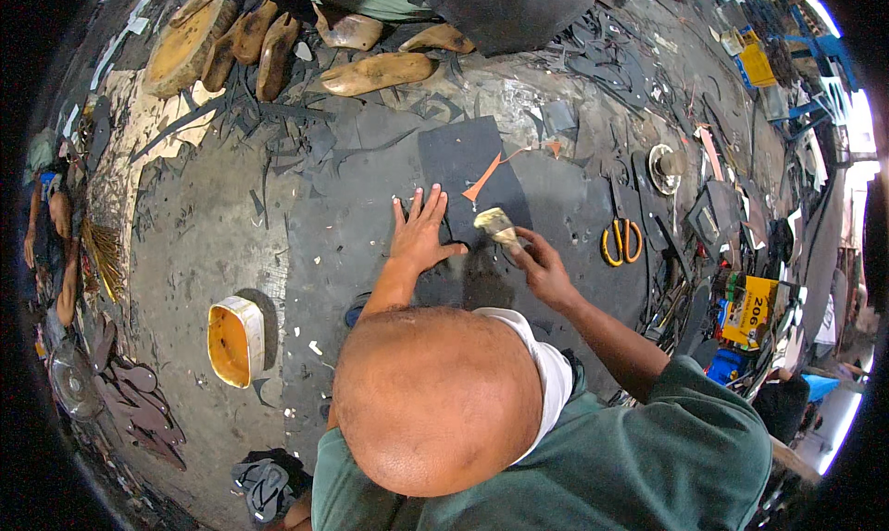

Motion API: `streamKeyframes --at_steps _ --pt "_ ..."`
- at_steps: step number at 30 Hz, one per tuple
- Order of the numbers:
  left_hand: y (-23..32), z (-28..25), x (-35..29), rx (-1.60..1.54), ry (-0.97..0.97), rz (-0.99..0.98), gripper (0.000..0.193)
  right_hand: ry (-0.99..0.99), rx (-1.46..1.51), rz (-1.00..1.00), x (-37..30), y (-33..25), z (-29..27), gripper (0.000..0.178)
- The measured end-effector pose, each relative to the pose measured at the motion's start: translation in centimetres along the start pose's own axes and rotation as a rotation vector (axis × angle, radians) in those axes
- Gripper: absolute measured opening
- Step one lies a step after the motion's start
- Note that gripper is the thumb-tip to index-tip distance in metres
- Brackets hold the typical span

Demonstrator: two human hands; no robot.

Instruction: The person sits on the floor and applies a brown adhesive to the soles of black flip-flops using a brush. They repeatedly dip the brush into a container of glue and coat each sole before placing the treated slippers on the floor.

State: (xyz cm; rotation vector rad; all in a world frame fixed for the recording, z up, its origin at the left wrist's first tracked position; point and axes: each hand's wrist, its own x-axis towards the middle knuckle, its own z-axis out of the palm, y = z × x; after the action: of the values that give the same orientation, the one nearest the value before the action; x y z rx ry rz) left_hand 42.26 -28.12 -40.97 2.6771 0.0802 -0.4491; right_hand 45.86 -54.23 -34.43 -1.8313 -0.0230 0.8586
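My left hand (421, 230) lies flat with its fingers spread, at the left edge of a dark rubber-like sheet (458, 147). In my right hand (548, 270) is a short flat brush (498, 225), its bristles coated in something pale yellow. The brush head is over the lower part of the dark sheet; whether it touches cannot be told. Just beyond the brush, a thin orange offcut (482, 181) lies on the sheet. Scissors (621, 242) with yellow handles rest to the right of my right hand. A white oval tub (231, 344) with an amber inside stands at the left.
Several wooden shoe lasts (378, 74) and a round wood block (185, 48) lie at the far side. Dark scraps (607, 68) are strewn far right. A round metal lid-like thing (665, 167) sits beyond the scissors. Dark sole-shaped pieces (139, 397) lie near left.
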Motion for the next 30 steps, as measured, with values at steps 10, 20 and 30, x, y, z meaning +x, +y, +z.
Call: streamKeyframes --at_steps 10,20,30 --pt "0.8 -0.5 0.3 -0.074 0.111 0.049 0.111 0.247 -0.097 -0.317 10.3 -5.1 -0.2 0.031" --pt "1.2 -0.2 0.1 0.031 0.053 0.036 0.112 0.146 -0.734 -0.384 16.4 -7.1 5.1 0.033" --pt "1.6 0.3 0.3 0.076 0.086 0.003 0.108 0.169 -0.885 -0.311 11.9 -3.9 0.7 0.034"
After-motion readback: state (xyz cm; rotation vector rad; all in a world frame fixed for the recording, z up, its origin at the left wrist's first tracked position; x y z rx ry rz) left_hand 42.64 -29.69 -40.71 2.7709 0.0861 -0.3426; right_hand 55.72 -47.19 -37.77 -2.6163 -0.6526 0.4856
